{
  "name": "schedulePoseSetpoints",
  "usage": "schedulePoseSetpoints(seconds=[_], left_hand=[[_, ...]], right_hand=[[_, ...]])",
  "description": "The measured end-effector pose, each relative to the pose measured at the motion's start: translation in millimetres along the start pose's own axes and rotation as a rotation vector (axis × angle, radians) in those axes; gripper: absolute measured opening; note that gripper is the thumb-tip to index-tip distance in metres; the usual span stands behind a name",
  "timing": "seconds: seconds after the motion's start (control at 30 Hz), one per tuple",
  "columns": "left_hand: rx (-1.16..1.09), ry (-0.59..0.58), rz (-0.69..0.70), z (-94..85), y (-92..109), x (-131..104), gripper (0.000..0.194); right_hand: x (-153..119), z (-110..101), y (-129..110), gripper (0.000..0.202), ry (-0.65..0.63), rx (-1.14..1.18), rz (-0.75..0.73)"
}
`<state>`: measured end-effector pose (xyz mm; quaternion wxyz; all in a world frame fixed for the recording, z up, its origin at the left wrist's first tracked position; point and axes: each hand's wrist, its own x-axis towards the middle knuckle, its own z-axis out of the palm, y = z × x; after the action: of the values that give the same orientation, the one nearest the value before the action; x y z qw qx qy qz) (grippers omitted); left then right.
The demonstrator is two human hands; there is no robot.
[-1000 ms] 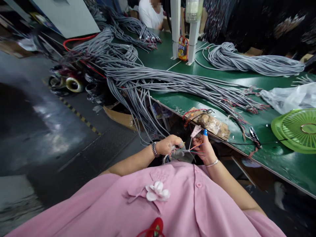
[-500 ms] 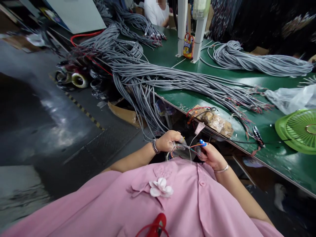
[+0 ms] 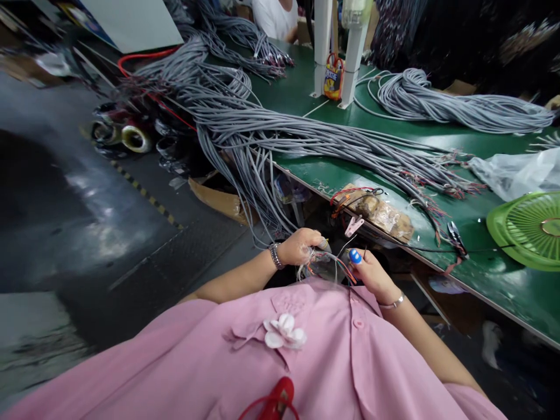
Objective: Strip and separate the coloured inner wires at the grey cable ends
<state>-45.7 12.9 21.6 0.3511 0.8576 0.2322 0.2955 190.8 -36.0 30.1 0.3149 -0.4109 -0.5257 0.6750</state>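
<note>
On my feed, a bright-blue cap (image 3: 354, 256) covers the thumb of the right hand (image 3: 375, 277), with thin reddish-orange insulated wires (image 3: 344, 267) between it and the left hand (image 3: 300, 247). Just beyond the grip I see a pale-pink plastic clip (image 3: 353, 226); farther, long round grey cables (image 3: 306, 131) cross a flat green tabletop (image 3: 297, 93). Well left, floor tape (image 3: 146, 195) is striped yellow and black.

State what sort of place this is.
Likely a cable-assembly workshop: grey cables lie heaped on a green workbench, coloured wires show at their ends, and a plier-like tool lies nearby.
</note>
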Motion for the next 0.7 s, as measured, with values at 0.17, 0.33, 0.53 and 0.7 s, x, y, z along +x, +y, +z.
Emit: schedulePoseSetpoints(seconds=[0.17, 0.33, 0.53, 0.7], left_hand=[[0.024, -0.036, 0.001, 4.4, -1, 0, 0.046], [-0.124, 0.017, -0.014, -2.0, 2, -6, 0.042], [-0.178, 0.202, -0.211, -8.3, 5, -1, 0.033], [-0.195, 0.227, -0.256, 3.4, -5, 12, 0.034]], right_hand=[[6, 11, 0, 0.045, 0.135, -0.052, -0.04], [10, -7, 5, 0.043, 0.552, 0.08, -0.173], [35, -23, 4, 0.054, 0.413, 0.4, 0.019], [52, -11, -7, 0.053, 0.328, 0.524, 0.056]])
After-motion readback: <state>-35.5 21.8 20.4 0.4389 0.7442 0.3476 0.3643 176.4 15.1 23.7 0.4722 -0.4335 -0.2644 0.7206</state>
